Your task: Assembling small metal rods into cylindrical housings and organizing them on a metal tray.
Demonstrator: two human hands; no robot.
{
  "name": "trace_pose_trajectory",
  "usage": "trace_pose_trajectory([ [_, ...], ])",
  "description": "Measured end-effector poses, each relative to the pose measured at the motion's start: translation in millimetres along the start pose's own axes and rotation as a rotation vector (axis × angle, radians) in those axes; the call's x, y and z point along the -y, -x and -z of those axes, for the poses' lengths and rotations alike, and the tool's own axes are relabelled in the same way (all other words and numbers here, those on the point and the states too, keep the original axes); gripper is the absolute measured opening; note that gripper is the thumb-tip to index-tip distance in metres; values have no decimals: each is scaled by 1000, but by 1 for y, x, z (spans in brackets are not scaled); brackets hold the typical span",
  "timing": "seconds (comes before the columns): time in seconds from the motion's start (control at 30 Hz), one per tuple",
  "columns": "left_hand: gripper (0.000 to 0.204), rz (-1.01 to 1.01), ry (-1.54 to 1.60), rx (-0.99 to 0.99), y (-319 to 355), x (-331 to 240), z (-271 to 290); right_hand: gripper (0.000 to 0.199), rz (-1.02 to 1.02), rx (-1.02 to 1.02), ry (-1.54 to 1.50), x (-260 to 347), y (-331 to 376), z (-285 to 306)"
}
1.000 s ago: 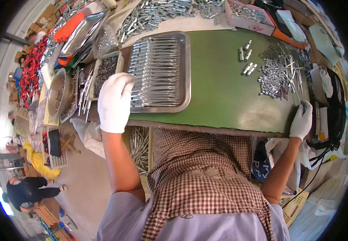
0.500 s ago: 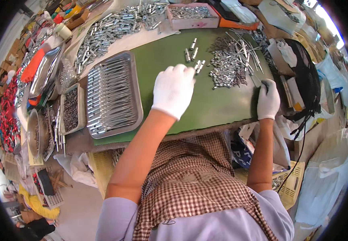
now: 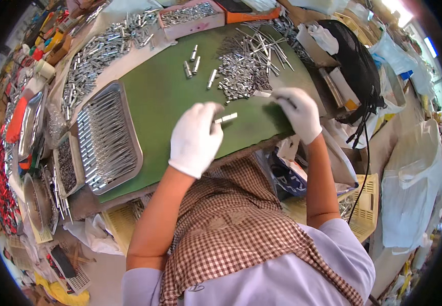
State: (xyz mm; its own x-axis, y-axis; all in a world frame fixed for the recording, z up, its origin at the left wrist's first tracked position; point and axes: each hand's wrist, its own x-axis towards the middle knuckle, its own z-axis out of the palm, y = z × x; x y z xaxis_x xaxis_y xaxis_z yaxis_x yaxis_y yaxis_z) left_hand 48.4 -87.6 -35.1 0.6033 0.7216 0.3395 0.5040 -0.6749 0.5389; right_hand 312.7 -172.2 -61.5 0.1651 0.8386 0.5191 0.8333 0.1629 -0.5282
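Observation:
My gloved left hand [image 3: 196, 136] is closed, with a short shiny metal sleeve [image 3: 227, 118] pinched between thumb and fingers over the green mat [image 3: 165, 97]. My gloved right hand [image 3: 297, 111] is closed too, its fingertips on a small pale flat strip [image 3: 261, 94] beside the pile of small metal parts [image 3: 238, 74]. What that strip is, I cannot make out. Several loose metal sleeves [image 3: 196, 65] lie beyond my left hand. Thin metal rods [image 3: 268, 48] are strewn over the far side of the pile.
To the left, a metal tray [image 3: 138, 153] holds rows of rods with sleeves. Beside it stands a bin of dark screws [image 3: 68, 166]. A heap of sleeves [image 3: 96, 61] and a pink box [image 3: 193, 20] lie at the back; a black mesh bag [image 3: 356, 61] is at right.
My left hand has picked up one of the metal sleeves and drawn it nearer. My right hand has come leftward from the mat's right edge toward the pile. The view has shifted.

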Motion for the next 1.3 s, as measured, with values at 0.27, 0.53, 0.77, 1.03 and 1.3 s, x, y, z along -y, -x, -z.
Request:
trace_pose_trajectory([
  [0.27,20,-85,-37,-4,16,-11,-24,15,64,203,141,36,17,2],
  [0.53,11,-101,-8,-43,17,-7,-29,15,51,191,130,40,15,-4],
  [0.77,10,-123,-44,-81,19,-5,-31,8,187,172,188,40,6,-12],
  [1.03,10,-99,-18,-53,18,-8,-29,12,-254,12,151,22,-21,-26],
  [1.3,9,-74,-8,-40,16,-10,-28,10,-170,71,502,24,-24,-34],
])
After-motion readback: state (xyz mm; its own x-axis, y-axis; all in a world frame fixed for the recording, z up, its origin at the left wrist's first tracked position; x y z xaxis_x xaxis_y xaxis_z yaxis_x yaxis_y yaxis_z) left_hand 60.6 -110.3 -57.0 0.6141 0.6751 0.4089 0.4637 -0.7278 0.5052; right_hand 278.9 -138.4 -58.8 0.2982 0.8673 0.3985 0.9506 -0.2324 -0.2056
